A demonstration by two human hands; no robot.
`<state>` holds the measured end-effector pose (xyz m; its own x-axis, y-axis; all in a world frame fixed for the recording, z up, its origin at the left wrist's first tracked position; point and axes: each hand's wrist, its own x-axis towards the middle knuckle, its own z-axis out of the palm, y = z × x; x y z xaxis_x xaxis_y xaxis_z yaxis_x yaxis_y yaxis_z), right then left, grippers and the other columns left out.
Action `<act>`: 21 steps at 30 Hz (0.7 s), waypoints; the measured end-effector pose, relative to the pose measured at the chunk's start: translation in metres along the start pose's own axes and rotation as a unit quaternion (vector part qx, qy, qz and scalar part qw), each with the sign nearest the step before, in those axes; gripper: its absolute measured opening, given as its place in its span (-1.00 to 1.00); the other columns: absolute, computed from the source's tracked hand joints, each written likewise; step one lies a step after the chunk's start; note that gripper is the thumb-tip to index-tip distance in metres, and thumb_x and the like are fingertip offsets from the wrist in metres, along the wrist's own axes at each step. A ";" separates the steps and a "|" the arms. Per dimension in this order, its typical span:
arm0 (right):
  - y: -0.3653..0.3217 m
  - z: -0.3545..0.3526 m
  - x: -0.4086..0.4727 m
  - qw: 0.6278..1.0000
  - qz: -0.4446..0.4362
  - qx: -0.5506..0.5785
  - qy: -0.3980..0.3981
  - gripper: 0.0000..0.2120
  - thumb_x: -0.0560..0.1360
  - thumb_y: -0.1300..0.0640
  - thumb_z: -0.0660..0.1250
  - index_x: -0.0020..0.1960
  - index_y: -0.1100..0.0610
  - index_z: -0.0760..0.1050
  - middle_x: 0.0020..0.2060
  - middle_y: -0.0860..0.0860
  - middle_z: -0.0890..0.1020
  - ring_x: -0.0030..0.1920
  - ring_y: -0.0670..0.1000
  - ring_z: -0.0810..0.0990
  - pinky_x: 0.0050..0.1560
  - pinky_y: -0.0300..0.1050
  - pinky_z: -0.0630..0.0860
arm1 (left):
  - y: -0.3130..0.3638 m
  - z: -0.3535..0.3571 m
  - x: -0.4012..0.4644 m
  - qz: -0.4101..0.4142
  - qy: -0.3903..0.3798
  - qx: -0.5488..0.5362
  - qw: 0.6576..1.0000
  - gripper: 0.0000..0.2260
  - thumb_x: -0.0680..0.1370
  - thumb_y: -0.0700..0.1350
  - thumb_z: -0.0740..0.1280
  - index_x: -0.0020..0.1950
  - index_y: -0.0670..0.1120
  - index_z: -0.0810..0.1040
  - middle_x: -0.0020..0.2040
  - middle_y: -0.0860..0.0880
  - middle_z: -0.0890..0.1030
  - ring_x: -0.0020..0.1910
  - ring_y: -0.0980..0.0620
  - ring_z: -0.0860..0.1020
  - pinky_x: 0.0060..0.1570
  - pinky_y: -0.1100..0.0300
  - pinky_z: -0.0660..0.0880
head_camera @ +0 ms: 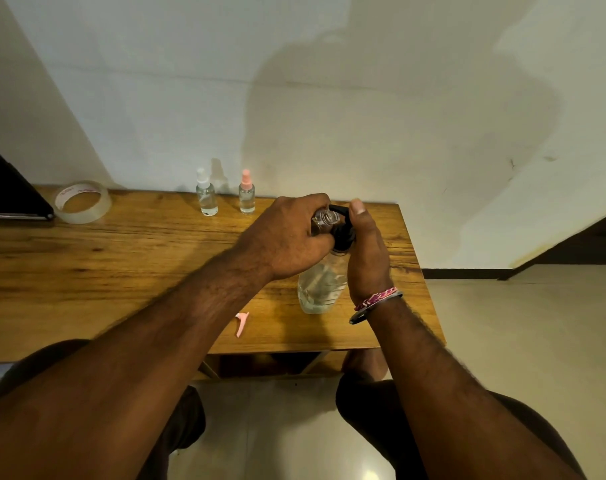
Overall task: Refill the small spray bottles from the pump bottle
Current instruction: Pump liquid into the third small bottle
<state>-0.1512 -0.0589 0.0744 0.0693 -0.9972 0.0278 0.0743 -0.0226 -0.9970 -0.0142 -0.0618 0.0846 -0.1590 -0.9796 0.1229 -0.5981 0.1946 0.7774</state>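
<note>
Near the table's right edge stands the clear pump bottle, holding clear liquid low down. Right hand curls round its black pump, thumb raised above the nozzle. Left hand grips an uncapped small bottle (contents hard to judge) with its open mouth at the nozzle tip. At the back by the wall stand two capped spray bottles, white-topped and pink-topped, both holding clear liquid. A pink sprayer lies loose near the front edge.
</note>
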 end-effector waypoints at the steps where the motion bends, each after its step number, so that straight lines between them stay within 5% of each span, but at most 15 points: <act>1: 0.001 0.000 0.000 1.000 0.000 0.002 0.000 -0.60 0.58 -0.12 0.14 -0.16 -0.12 0.74 -0.16 -0.06 0.75 -0.05 -0.13 0.70 -0.06 -0.26 0.57 | 0.000 0.000 0.000 0.000 0.002 0.000 1.000 -0.79 0.50 -0.17 0.47 -0.09 0.12 0.52 -0.23 0.10 0.62 -0.28 0.12 0.57 -0.32 0.24 0.40; 6: 0.003 -0.002 0.001 1.000 0.001 0.000 -0.003 -0.60 0.57 -0.13 0.14 -0.16 -0.15 0.74 -0.16 -0.08 0.75 -0.05 -0.14 0.69 -0.05 -0.26 0.57 | 0.000 -0.001 0.000 -0.016 0.011 -0.027 0.999 -0.78 0.51 -0.18 0.46 -0.16 0.11 0.51 -0.29 0.10 0.59 -0.37 0.19 0.51 -0.38 0.34 0.36; 13: 0.004 -0.004 0.002 1.000 0.000 0.002 -0.006 -0.64 0.55 -0.11 0.13 -0.12 -0.04 0.68 -0.22 -0.12 0.74 -0.12 -0.22 0.68 -0.14 -0.37 0.53 | 0.000 -0.002 0.001 -0.026 0.018 -0.043 0.999 -0.82 0.52 -0.19 0.45 -0.14 0.08 0.54 -0.26 0.06 0.62 -0.32 0.14 0.54 -0.33 0.24 0.44; 21: 0.012 -0.004 0.007 1.000 0.002 -0.017 0.015 -0.64 0.51 -0.20 0.23 -0.11 0.01 0.69 -0.20 -0.04 0.71 -0.11 -0.13 0.65 -0.13 -0.26 0.54 | 0.001 -0.001 0.000 -0.026 0.012 -0.031 0.999 -0.80 0.50 -0.18 0.47 -0.16 0.10 0.53 -0.25 0.06 0.63 -0.28 0.07 0.58 -0.31 0.18 0.46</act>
<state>-0.1543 -0.0662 0.0627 0.0397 -0.9990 0.0225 0.0411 -0.0209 -0.9989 -0.0138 -0.0616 0.0864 -0.1092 -0.9894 0.0959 -0.5548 0.1407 0.8200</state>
